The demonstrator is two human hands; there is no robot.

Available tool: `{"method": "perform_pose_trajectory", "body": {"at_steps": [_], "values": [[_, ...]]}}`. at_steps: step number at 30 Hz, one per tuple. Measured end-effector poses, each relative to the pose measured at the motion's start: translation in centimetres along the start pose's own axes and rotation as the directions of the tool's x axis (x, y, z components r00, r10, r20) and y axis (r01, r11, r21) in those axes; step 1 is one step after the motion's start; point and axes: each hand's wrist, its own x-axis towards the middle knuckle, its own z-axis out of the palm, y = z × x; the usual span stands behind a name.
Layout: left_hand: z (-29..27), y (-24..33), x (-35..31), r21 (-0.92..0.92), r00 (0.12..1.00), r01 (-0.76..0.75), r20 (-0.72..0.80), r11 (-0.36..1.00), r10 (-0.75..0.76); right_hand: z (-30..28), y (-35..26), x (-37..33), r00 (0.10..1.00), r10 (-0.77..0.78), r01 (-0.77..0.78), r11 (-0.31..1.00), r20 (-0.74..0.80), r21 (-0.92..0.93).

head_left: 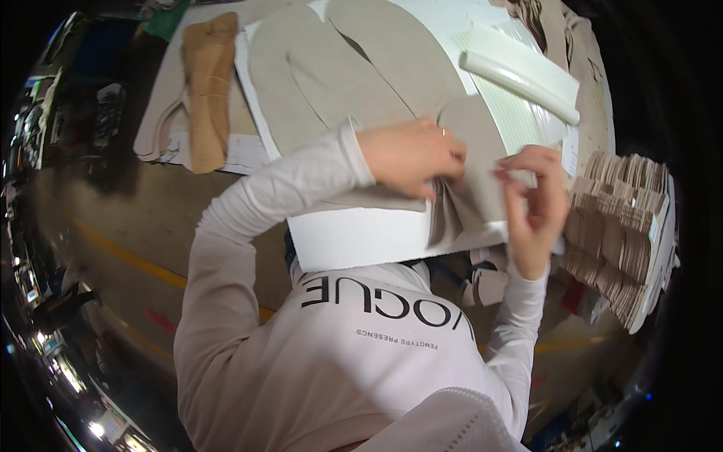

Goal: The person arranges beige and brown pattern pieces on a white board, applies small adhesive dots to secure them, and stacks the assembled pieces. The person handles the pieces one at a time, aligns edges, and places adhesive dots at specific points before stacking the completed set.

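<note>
A broad layer of grey-beige cut pieces (pixel 354 75), like soft sheet material, lies over a white board (pixel 361 239) in front of me. My left hand (pixel 414 158) reaches across them, its fingers bent down and closed at the edge of a grey-beige piece (pixel 474 139) on the right. Below those fingers the material bunches into folds; the fingertips are partly hidden. My right hand (pixel 538 203) is raised beside the board's right edge, blurred by motion. Its thumb and curled fingers stand apart, and I see nothing held in them.
A pale roll of sheeting (pixel 520 87) lies at the far right. Tan strips (pixel 209 94) rest on the table at the far left. Stacked beige cut pieces (pixel 614 233) stand close to the right of my right hand. The floor (pixel 128 226) has yellow lines.
</note>
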Motion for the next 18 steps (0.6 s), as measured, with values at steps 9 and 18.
{"method": "perform_pose_trajectory", "body": {"at_steps": [9,18], "values": [[-5.5,0.4,-9.8,-0.118,0.820,0.465,-0.315,0.878,-0.477,3.4,4.1,11.3,0.893,-0.166,0.287,0.926,0.418,-0.244],[-2.4,-4.9,-11.5,-0.159,0.242,0.831,-0.760,0.534,-0.603,12.1,7.9,15.2,0.978,-0.143,0.209,0.733,0.154,-0.647]]}}
